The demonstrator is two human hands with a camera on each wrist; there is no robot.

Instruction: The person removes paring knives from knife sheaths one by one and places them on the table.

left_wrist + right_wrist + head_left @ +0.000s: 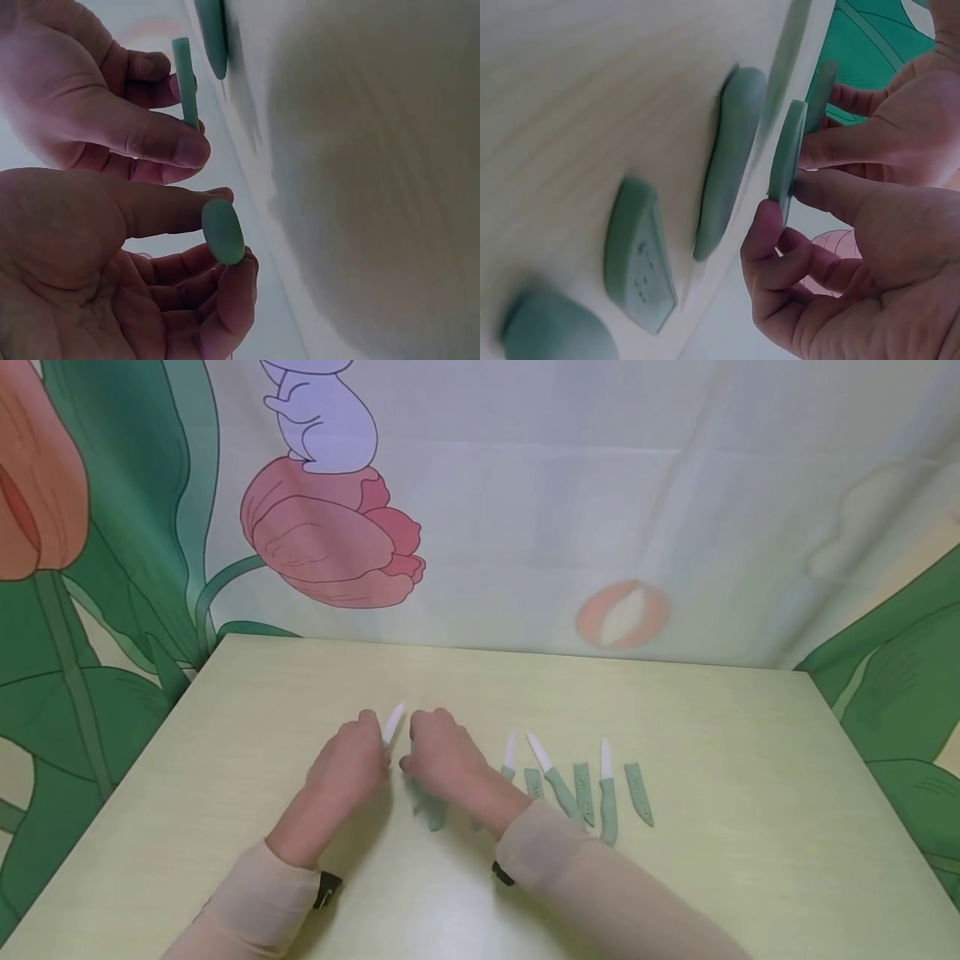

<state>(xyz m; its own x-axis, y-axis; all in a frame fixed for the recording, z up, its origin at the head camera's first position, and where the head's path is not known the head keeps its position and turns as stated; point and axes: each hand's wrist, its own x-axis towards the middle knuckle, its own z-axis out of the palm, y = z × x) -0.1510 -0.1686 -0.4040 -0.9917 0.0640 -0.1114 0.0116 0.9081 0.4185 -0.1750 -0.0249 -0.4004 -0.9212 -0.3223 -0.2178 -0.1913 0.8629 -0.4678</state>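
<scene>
My left hand [348, 762] pinches the green handle of a small knife [393, 723], its white blade pointing up and away. In the left wrist view the rounded end of that handle [223, 231] shows between thumb and fingers. Close beside it, my right hand [444, 756] pinches a flat green sheath [787, 154] between thumb and fingers. The blade and the sheath look apart. Under the right wrist lies another knife [510, 752], its handle partly hidden by the arm. A blurred green piece [433, 812] shows below the right hand; its kind I cannot tell.
Right of the hands on the pale table [720, 760] lie a sheath [534, 782], a tilted knife [561, 792], a second sheath [584, 793], an upright-pointing knife [607, 802] and a third sheath [640, 793]. A printed curtain [510, 527] hangs behind the table's far edge.
</scene>
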